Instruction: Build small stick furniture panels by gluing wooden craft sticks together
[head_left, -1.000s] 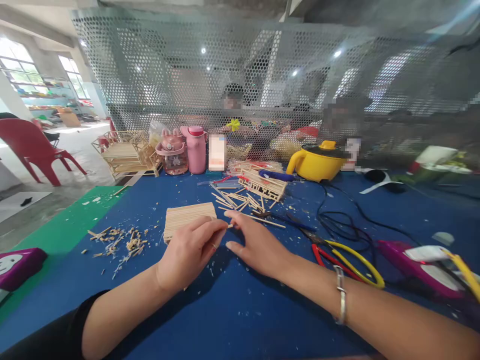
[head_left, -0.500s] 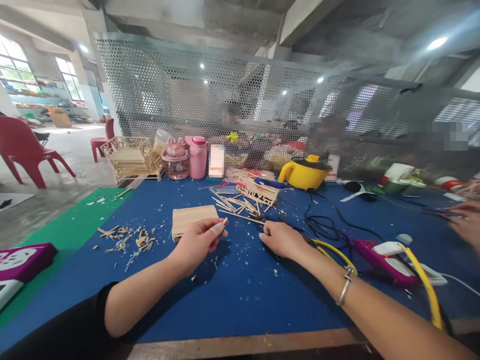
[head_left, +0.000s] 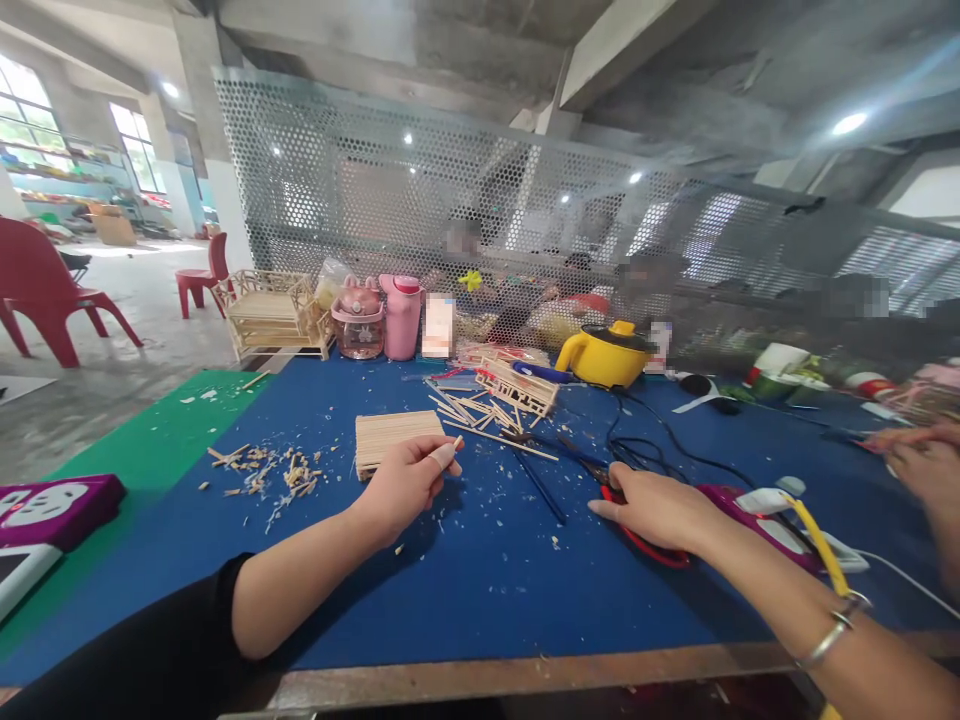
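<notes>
My left hand (head_left: 409,484) pinches a short wooden stick (head_left: 457,443) between thumb and fingers, just in front of a flat panel of glued sticks (head_left: 397,436). My right hand (head_left: 656,508) lies palm down on the red-handled cutters (head_left: 646,543), fingers spread over the handles. A pile of loose sticks (head_left: 480,412) and a small stick frame (head_left: 517,385) lie beyond both hands on the blue mat (head_left: 465,580).
Pink bottles (head_left: 401,316), a stick model house (head_left: 274,312) and a yellow pot (head_left: 604,354) line the far edge by the mesh screen. Black cables (head_left: 645,440), a purple glue gun (head_left: 757,510), stick scraps (head_left: 270,475). Another person's hand (head_left: 922,465) at right.
My right hand left the stick and moved right and nearer, onto the red-handled cutters. My left hand kept the short stick. The camera pulled back.
</notes>
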